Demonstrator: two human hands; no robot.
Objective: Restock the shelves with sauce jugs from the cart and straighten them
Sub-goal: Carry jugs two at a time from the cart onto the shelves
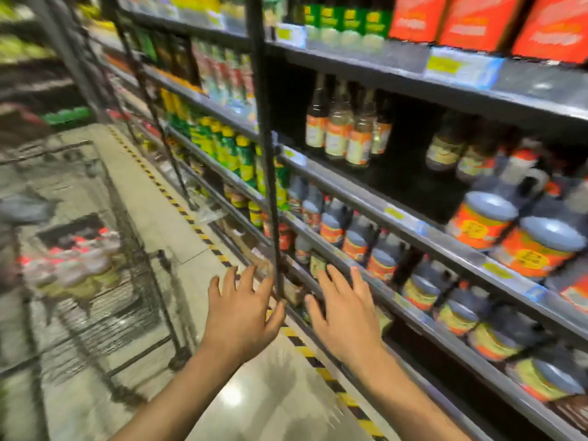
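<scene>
while both of your arms reach forward over the floor, your left hand hangs with its fingers spread and straight, holding nothing, its fingertips near the dark upright post of the shelving; your right hand is just beside it on the other side of the post, its grip likewise spread flat and empty, fingers pointing toward the edge of a lower shelf; whether those fingertips touch the shelf edge you cannot tell through the blur; the sauce jugs stand to your right on the shelves, dark-bodied with orange labels, the nearest pair sitting on the middle shelf with a tall handled one behind them; more of the jugs run in a row along the shelf below, some with yellow-green labels toward the near end; the cart, a wire one, sits well to your left on the floor, and inside it lies a blurred cluster of red-capped jugs; a black and yellow striped line runs along the floor between the cart and the shelving; above the jugs stand slim glass bottles with orange labels; orange boxes fill the top shelf; green and yellow bottles line the shelf farther down the aisle.
</scene>
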